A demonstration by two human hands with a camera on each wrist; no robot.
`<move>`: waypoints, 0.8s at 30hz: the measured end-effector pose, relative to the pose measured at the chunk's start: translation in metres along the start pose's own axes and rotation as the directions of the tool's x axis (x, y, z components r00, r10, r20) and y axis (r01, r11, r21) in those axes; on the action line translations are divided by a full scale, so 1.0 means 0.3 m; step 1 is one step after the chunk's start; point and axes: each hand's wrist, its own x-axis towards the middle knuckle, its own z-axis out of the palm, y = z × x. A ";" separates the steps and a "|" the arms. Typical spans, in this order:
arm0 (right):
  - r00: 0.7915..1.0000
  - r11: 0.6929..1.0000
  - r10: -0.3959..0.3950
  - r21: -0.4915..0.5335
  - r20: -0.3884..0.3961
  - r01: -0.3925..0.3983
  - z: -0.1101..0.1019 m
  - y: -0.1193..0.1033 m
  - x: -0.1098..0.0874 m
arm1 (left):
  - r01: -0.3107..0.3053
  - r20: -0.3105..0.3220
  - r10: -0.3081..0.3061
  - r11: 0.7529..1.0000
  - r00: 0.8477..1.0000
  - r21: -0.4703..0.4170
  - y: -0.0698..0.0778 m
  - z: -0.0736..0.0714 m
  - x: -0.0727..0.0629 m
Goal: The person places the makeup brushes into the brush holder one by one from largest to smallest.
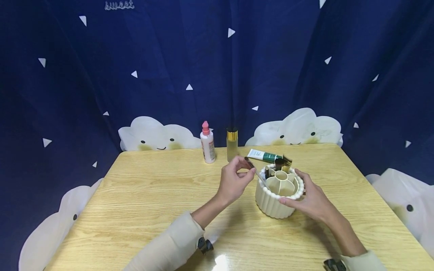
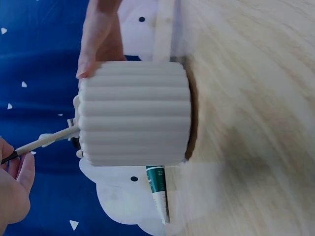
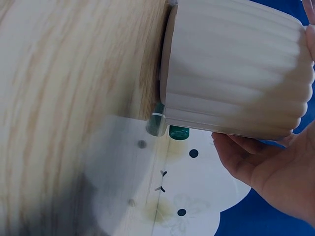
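Note:
My left hand point(image 1: 236, 180) pinches a slim pale stick with a dark upper end point(image 2: 47, 139) between thumb and fingers. The stick leans down over the left rim of a cream, ribbed round organizer point(image 1: 272, 205), its lower end inside an outer compartment. Around a central ring, the organizer is split into several compartments. Dark and gold-coloured items point(image 1: 284, 162) stand in its far side, their lower parts hidden. On the right, my right hand point(image 1: 313, 197) holds the organizer, thumb at the near rim and fingers around the far side.
Behind the organizer, a white and green tube point(image 1: 266, 156) lies on the wooden table point(image 1: 152, 188). A white bottle with a pink cap point(image 1: 208, 145) and a gold-collared clear bottle point(image 1: 232, 145) stand at the back. A dark blue curtain point(image 1: 162, 56) hangs beyond the table's far edge.

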 end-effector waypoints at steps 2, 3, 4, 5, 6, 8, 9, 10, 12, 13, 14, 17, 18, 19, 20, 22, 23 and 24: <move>1.000 1.000 0.002 -0.001 0.001 -0.002 0.000 0.001 0.000 | -0.028 0.005 0.028 0.999 1.000 0.025 0.022 0.003 -0.014; 1.000 1.000 0.002 -0.002 0.001 -0.002 0.000 0.001 -0.001 | -0.038 0.006 0.038 0.999 0.999 0.031 0.032 0.004 -0.020; 1.000 1.000 0.003 -0.002 0.002 -0.003 0.001 0.002 -0.001 | -0.040 0.004 0.040 0.999 0.999 0.030 0.033 0.007 -0.024; 1.000 1.000 0.003 -0.003 0.002 -0.003 0.001 0.002 -0.001 | -0.041 0.002 0.041 0.999 0.999 0.025 0.032 0.011 -0.027; 1.000 1.000 0.004 -0.004 0.002 -0.004 0.001 0.003 0.000 | -0.038 0.000 0.038 0.999 0.999 0.020 0.033 0.014 -0.030; 1.000 1.000 0.002 -0.003 0.001 -0.002 0.002 0.004 0.000 | -0.025 -0.003 0.025 1.000 1.000 0.009 0.031 0.020 -0.033; 1.000 1.000 0.001 -0.003 0.001 -0.001 0.002 0.004 0.000 | -0.018 -0.001 0.018 1.000 1.000 0.008 0.028 0.023 -0.035; 1.000 1.000 0.001 -0.002 0.000 -0.001 0.002 0.005 0.001 | -0.013 -0.001 0.013 1.000 1.000 0.009 0.024 0.027 -0.036; 1.000 1.000 -0.002 -0.002 -0.002 0.002 0.003 0.005 0.001 | -0.006 0.008 0.006 1.000 1.000 0.020 0.019 0.033 -0.037; 1.000 1.000 -0.003 -0.002 -0.003 0.003 0.003 0.005 0.001 | -0.007 0.014 0.007 1.000 1.000 0.026 0.016 0.035 -0.037; 1.000 1.000 -0.002 -0.002 -0.003 0.002 0.003 0.004 0.001 | -0.009 0.019 0.008 0.999 1.000 0.037 0.013 0.037 -0.038; 1.000 1.000 0.000 -0.001 0.000 0.000 0.001 0.003 0.001 | -0.029 0.031 0.026 0.995 0.999 0.092 -0.026 0.048 -0.032; 1.000 1.000 0.001 0.000 0.002 -0.001 0.001 0.002 0.001 | -0.038 0.035 0.034 0.993 0.999 0.116 -0.045 0.053 -0.028; 1.000 1.000 0.002 0.001 0.003 -0.002 0.000 0.002 0.001 | -0.046 0.036 0.041 0.989 0.998 0.138 -0.064 0.058 -0.025; 1.000 1.000 0.002 0.002 0.004 -0.002 -0.001 0.002 0.001 | -0.051 0.035 0.046 0.985 0.998 0.163 -0.083 0.064 -0.022; 1.000 1.000 0.001 0.003 0.004 -0.001 -0.001 0.003 0.001 | -0.064 0.033 0.058 0.977 0.998 0.202 -0.123 0.075 -0.015; 1.000 1.000 0.001 0.002 0.003 -0.001 0.000 0.004 0.001 | -0.064 0.034 0.057 0.975 0.998 0.212 -0.126 0.079 -0.016; 1.000 1.000 0.001 0.002 0.003 -0.001 0.001 0.005 0.000 | -0.062 0.036 0.056 0.973 0.998 0.222 -0.128 0.083 -0.016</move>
